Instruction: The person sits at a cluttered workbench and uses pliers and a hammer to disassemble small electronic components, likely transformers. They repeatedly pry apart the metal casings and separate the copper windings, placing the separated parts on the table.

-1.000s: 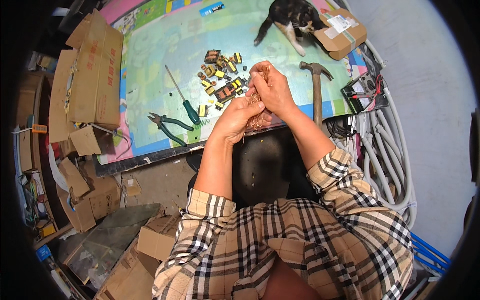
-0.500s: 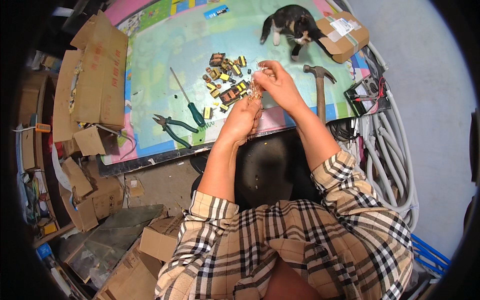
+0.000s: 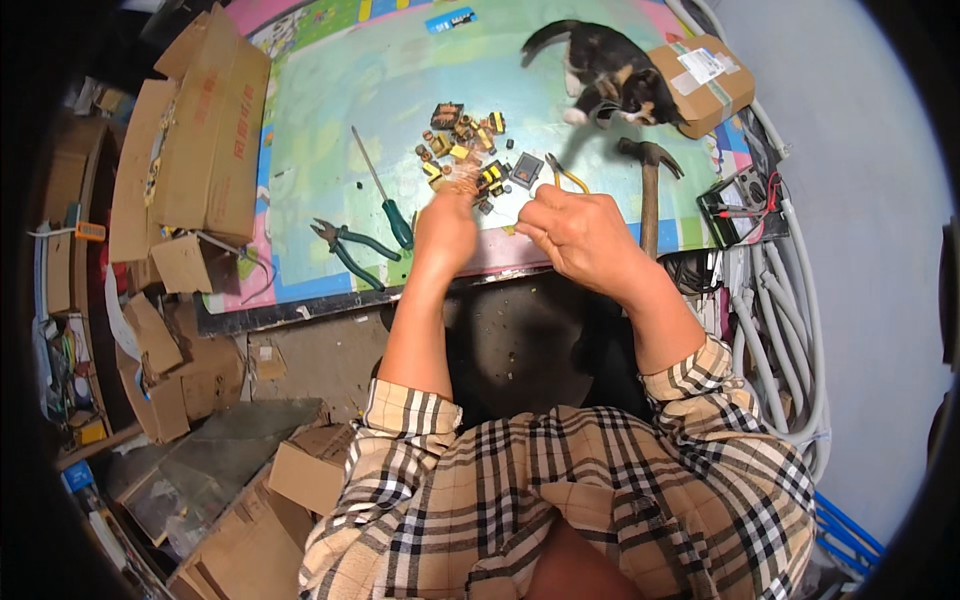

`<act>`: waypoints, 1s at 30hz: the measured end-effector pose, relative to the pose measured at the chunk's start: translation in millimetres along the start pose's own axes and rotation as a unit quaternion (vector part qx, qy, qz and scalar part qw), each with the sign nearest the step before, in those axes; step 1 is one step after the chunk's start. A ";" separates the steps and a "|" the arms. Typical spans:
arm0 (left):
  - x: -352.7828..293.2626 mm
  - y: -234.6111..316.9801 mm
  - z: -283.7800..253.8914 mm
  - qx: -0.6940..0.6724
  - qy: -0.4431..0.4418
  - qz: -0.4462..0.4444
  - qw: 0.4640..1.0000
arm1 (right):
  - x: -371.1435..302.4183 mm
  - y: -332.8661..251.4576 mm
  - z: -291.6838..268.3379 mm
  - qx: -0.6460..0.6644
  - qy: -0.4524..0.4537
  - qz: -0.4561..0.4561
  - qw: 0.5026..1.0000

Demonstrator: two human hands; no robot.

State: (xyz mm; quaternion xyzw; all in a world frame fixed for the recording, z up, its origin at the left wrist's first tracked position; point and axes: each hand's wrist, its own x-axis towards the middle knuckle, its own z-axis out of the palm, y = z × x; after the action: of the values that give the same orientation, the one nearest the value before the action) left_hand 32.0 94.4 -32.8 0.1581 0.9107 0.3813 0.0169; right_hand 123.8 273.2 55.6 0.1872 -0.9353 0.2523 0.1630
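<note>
against the far end of the left hand (image 3: 446, 228), coppery wires (image 3: 461, 182)

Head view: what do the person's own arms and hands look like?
The left hand and right hand are ungloved, with no watch or bracelet showing. The sleeves are tan plaid with black, white and thin reddish lines, matching the shirt. They appear rolled up, leaving much of the forearms uncovered.

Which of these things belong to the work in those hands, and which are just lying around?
Seemingly in the work: copper-coloured wire at the left hand; small electrical parts.
Seemingly just about: cat, taped box, hammer, screwdriver, green-handled pliers.
</note>
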 end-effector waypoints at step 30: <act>-19.7 19.3 9.8 -0.098 0.025 0.003 0.995 | 4.3 23.6 84.6 0.171 0.050 0.242 0.954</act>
State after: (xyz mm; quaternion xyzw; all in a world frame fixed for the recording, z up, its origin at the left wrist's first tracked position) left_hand 57.5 107.9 -27.9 0.1493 0.8683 0.4729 0.0085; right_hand 92.1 245.9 -21.8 -0.0321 -0.8861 0.4494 0.1088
